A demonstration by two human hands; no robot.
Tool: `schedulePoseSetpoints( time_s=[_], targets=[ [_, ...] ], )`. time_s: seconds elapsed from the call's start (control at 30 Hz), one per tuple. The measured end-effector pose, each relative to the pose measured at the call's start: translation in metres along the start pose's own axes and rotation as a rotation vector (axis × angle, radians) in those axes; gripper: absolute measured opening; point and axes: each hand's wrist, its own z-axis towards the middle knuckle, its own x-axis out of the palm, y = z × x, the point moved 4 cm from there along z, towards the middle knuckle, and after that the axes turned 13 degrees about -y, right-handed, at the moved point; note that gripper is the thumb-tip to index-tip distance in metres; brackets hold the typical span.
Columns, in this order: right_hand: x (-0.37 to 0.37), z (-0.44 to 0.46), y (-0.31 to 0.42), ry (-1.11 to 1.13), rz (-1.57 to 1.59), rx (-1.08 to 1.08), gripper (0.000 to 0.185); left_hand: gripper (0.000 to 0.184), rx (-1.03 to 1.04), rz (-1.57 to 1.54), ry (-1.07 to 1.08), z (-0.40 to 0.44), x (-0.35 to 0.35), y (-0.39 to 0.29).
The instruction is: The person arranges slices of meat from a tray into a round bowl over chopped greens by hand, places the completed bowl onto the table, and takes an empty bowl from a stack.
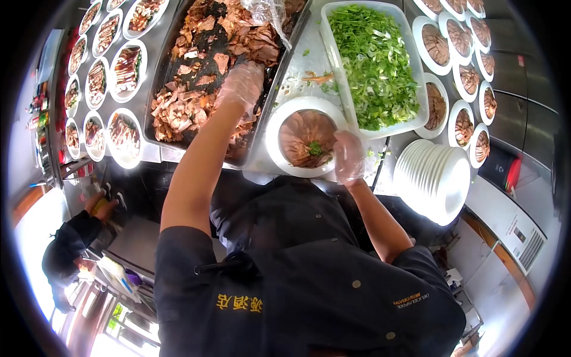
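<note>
My left hand [241,87], in a clear plastic glove, reaches into a large dark tray [156,71] of sliced cooked meat [178,111]. Its fingertips are hidden among the slices, so their closing does not show. My right hand [349,157], also gloved, has its fingers curled over the right rim of a white plate [279,156]. On that plate, meat slices [309,132] are fanned in a ring with a green herb sprig [315,148] near the centre. Behind the right hand stands a white plastic tub [420,104] full of chopped green herbs [372,65].
A leaning stack of white plates [437,178] stands at the right. Filled meat plates [436,44] crowd the far right; plates of sliced food [126,69] line the left. Crumpled clear plastic [267,15] lies on the tray. Another person [68,250] is at lower left.
</note>
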Motion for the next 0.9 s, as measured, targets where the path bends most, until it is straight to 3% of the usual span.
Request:
schedulePoseSetpoints(
  time_s=[0.07, 0.1, 0.13, 0.17, 0.2, 0.27, 0.3, 0.33, 0.4, 0.43, 0.47, 0.5, 0.57, 0.6, 0.67, 0.7, 0.77, 0.9],
  targets=[
    [-0.006, 0.000, 0.003, -0.015, -0.014, 0.012, 0.025, 0.034, -0.212, -0.242, 0.107, 0.006, 0.016, 0.005],
    [-0.009, 0.002, 0.004, -0.046, 0.010, -0.010, 0.025, 0.025, -0.344, -0.484, 0.088, -0.003, -0.013, 0.011],
    [-0.012, 0.002, 0.006, -0.074, 0.034, -0.030, 0.025, 0.024, -0.359, -0.479, -0.184, -0.011, -0.015, 0.016],
    [-0.015, 0.002, 0.008, -0.059, 0.033, 0.016, 0.024, 0.023, -0.501, -0.660, -0.181, -0.015, -0.008, 0.018],
    [-0.018, 0.002, 0.007, -0.049, 0.048, 0.052, 0.020, 0.022, -0.642, -0.839, -0.176, -0.032, -0.045, 0.022],
    [-0.019, 0.001, 0.006, -0.001, 0.219, 0.284, 0.025, 0.016, -0.473, -0.996, -0.652, -0.056, -0.054, 0.012],
    [-0.019, 0.006, 0.012, -0.010, 0.214, 0.293, 0.025, 0.017, -0.250, -0.941, -0.933, -0.072, -0.081, -0.001],
    [-0.011, 0.009, 0.016, 0.046, 0.634, 0.620, 0.027, 0.023, -0.193, -1.207, -0.897, -0.086, -0.104, -0.023],
    [-0.003, 0.016, 0.025, 0.090, 1.059, 0.941, 0.028, 0.026, -0.048, -1.401, -0.879, -0.098, -0.111, -0.066],
    [0.003, 0.018, 0.028, 0.269, 1.101, 1.062, 0.041, 0.028, 0.026, -1.497, -0.859, -0.104, -0.115, -0.088],
    [0.008, 0.015, 0.031, 0.453, 1.136, 1.176, 0.056, 0.025, 0.148, -1.394, -0.937, -0.110, -0.122, -0.104],
    [0.009, 0.008, 0.024, 0.419, 1.029, 1.167, 0.061, 0.023, 0.264, -1.291, -1.018, -0.116, -0.129, -0.121],
    [0.005, -0.007, 0.002, 0.343, 0.860, 1.117, 0.060, 0.019, 0.000, -1.174, -0.944, -0.128, -0.119, -0.147],
    [-0.001, -0.012, -0.008, 0.277, 0.694, 1.069, 0.059, 0.019, 0.001, -1.179, -0.944, -0.133, -0.106, -0.161],
    [-0.010, -0.019, -0.017, 0.230, 0.673, 1.090, 0.055, 0.009, -0.426, -1.462, -0.874, -0.141, -0.063, -0.178],
    [-0.013, -0.023, -0.021, 0.285, 0.528, 1.013, 0.054, 0.009, -0.423, -1.463, -0.875, -0.149, -0.053, -0.187],
    [-0.009, -0.040, -0.035, 0.340, 0.384, 0.936, 0.053, 0.007, -0.676, -1.396, -0.315, -0.163, -0.019, -0.207],
    [0.001, -0.049, -0.038, 0.307, 0.468, 0.755, 0.046, 0.020, -0.605, -1.253, -0.294, -0.165, -0.011, -0.221]
  ],
)
